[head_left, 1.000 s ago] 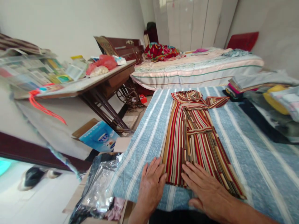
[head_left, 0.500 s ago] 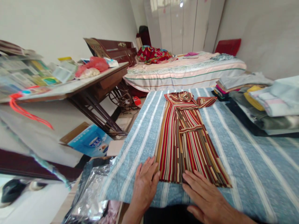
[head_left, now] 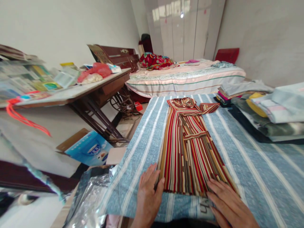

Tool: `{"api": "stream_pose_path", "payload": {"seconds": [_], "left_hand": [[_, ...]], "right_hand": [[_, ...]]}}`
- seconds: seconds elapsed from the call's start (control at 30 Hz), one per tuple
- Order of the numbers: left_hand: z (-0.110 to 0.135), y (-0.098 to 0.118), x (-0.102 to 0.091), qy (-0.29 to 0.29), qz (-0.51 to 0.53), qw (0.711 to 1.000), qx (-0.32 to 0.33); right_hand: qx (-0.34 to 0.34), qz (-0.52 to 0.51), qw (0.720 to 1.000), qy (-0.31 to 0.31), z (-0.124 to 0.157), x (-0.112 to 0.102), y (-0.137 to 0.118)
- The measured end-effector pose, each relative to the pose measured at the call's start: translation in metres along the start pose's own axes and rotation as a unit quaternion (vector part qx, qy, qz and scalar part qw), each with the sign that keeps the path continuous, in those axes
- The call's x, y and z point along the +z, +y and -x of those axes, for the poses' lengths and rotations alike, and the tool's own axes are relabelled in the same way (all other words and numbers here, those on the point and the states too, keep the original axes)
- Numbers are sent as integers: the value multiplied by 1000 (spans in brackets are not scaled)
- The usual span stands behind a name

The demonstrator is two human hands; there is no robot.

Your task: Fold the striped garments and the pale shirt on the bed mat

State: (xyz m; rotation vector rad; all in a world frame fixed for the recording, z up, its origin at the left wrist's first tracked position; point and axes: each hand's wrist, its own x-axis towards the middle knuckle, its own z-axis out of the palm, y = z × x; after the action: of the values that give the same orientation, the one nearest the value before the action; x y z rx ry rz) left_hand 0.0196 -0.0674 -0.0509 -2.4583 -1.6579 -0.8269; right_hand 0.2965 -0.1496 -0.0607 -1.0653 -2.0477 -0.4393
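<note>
A striped garment (head_left: 190, 145) in red, tan and white lies lengthwise on a blue sheet with white stripes (head_left: 256, 164), folded narrow. My left hand (head_left: 148, 194) lies flat, fingers stretched, at the garment's near left corner. My right hand (head_left: 229, 204) rests flat with spread fingers at the near right corner, fingertips touching the hem. Neither hand holds anything.
Folded clothes (head_left: 261, 110) are stacked on the sheet at the right. A wooden table (head_left: 95, 91) with boxes and bags stands left. On the floor lie a blue box (head_left: 90, 152) and a silver foil bag (head_left: 90, 202). A bed (head_left: 187, 79) stands behind.
My right hand has slid from the middle of the hem to its right corner. My left hand stays at the left corner. The camera has tilted slightly.
</note>
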Motion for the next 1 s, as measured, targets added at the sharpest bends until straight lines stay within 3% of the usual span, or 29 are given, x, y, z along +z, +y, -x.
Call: {"api": "stream_pose_path", "payload": {"seconds": [0.1,0.2,0.3,0.43,0.7,0.87,1.0], "left_hand": [[-5,4,-2,31,3,999,-30],[-10,6,-5,20,27,991,-131],[-19,7,-10,-42,66,968,-240],[-33,9,-16,-141,89,935,-313],[-50,5,-14,-202,150,909,-331],[-48,-1,-9,-200,276,876,-340],[-44,2,-12,-222,295,860,-352]], "right_hand": [[-9,10,1000,13,-14,7,0],[-30,17,999,5,-26,14,-4],[-33,4,999,-3,-31,21,-9],[-5,-22,1000,9,-28,28,-16],[7,-42,999,2,-19,31,-18],[49,-67,996,-22,-20,25,-21],[73,-87,992,-49,-19,23,-24]]}}
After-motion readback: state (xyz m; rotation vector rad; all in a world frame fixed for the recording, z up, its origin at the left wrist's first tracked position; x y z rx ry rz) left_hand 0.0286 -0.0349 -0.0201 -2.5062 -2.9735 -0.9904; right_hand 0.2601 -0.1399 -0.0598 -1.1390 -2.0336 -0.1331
